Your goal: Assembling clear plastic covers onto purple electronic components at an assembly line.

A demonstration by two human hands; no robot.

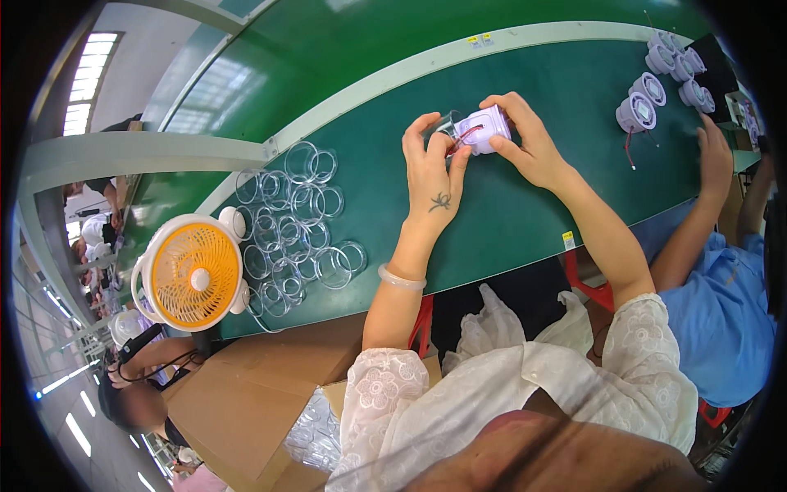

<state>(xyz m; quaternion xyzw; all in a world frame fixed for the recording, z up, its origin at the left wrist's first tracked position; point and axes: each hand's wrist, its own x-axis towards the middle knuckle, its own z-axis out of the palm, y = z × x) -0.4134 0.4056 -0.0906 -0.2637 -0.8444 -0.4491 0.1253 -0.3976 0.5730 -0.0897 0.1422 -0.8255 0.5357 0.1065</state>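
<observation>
- Upper middle of the frame: right hand (533, 139) has its fingers wrapped around a small lilac plastic housing (489, 129), thumb under and fingers over, so it's closed on it pretty firmly.
- Left hand (430, 168) is pinched shut on a clear plastic ring (443, 125) pressed against the housing's open end. A thin red wire (467, 134) loops out right between the two parts.
- Handling guess: both bits look light and stiff. The clear ring looks thin and smooth, probably slippery and easy to crack if squeezed hard, so the rim is the place to hold it. The housing takes a grip around its body fine; I'd keep fingers off that wire.
- Left of the hands, mid-frame, there's a big spread of more clear rings (295, 225) lying on the green bench (525, 213), well apart from the grip.
- Upper right: a cluster of finished lilac units (656, 86), with another person's hand (715, 156) near them.
- Orange desk fan (195, 275) sits at the left end of the bench.
- Open green surface right below the hands; the near bench edge runs across the frame just under the wrists.
</observation>
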